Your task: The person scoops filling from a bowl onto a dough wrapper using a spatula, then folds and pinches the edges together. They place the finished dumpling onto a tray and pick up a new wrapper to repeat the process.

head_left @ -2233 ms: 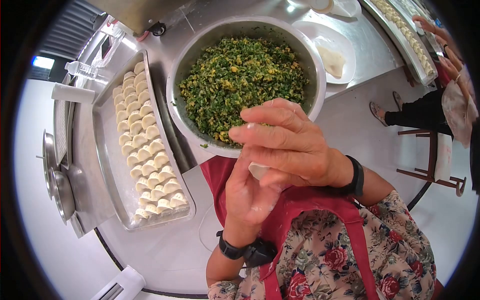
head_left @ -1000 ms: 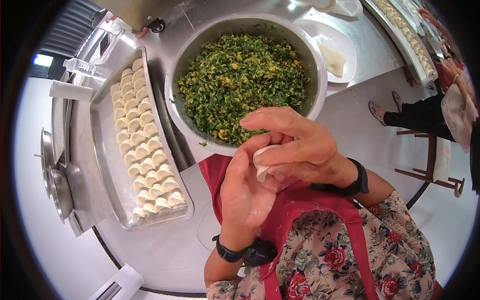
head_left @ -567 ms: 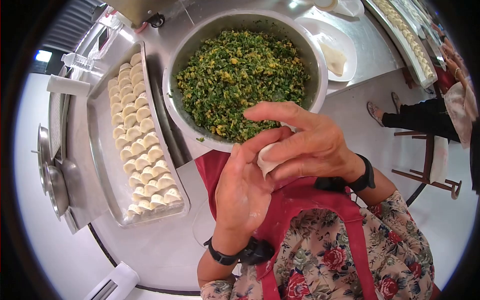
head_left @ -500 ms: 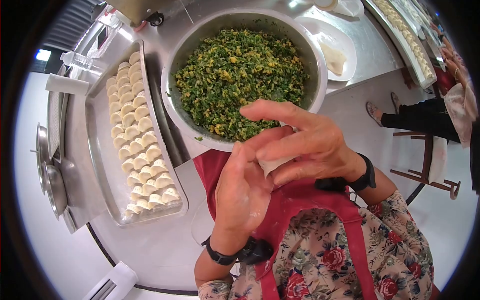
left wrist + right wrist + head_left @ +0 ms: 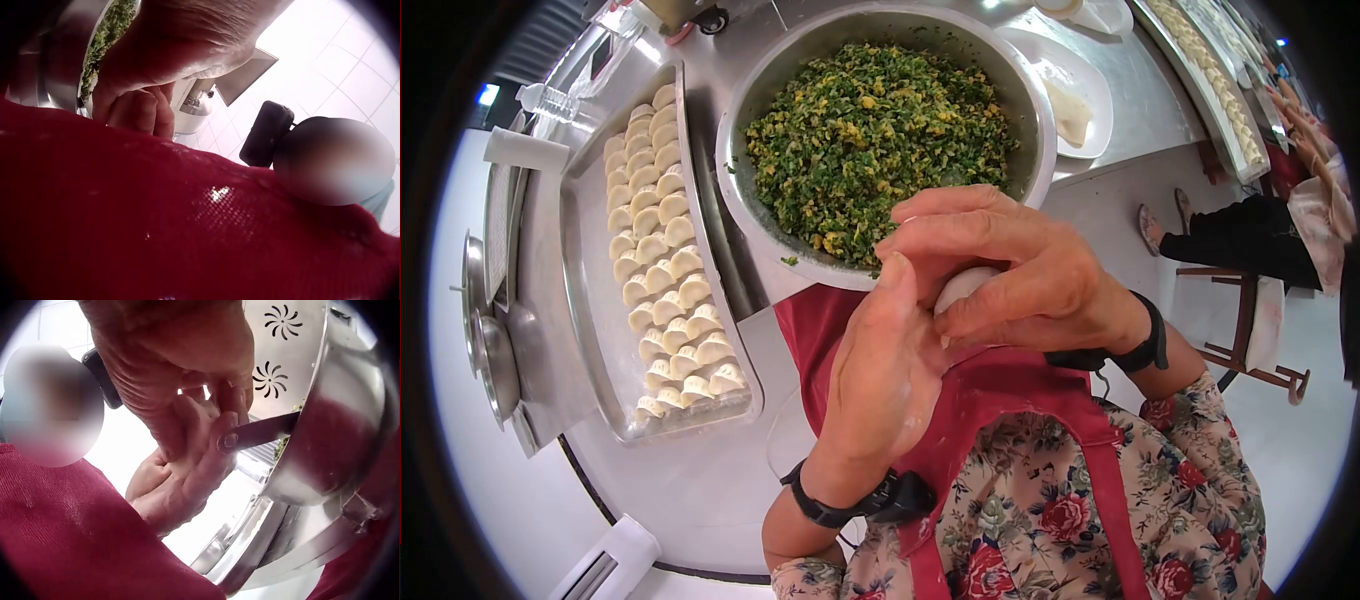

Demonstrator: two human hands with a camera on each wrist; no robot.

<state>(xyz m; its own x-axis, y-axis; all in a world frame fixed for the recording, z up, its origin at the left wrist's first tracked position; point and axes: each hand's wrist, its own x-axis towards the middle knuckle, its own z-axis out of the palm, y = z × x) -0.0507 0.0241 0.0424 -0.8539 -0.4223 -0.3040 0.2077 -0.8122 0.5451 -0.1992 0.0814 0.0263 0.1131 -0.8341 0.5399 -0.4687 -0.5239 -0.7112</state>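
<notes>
In front of the apron, both hands meet over one pale dumpling (image 5: 965, 288). My left hand (image 5: 880, 370) cups it from below with its thumb up, and its other fingers are largely hidden in the head view. From above, my right hand (image 5: 1030, 270) curls over it and pinches its edge with thumb and fingers. In the right wrist view, the dough (image 5: 199, 425) shows between the two hands. Beyond them stands a steel bowl (image 5: 728, 165) full of chopped green and yellow filling (image 5: 880, 140). The left wrist view shows mostly red apron (image 5: 156, 206).
On the left, a metal tray (image 5: 590, 300) bears rows of pleated dumplings (image 5: 665, 265). A white plate (image 5: 1100, 90) with a flat dough piece (image 5: 1068, 112) stands right of the bowl. Farther right are another dumpling tray (image 5: 1240, 150), a stool (image 5: 1250, 330) and another person (image 5: 1230, 240).
The right fingers have shifted along the dumpling and curl closer over it. The left hand has turned more thumb-up. Bowl and tray have slid up and left in the head view.
</notes>
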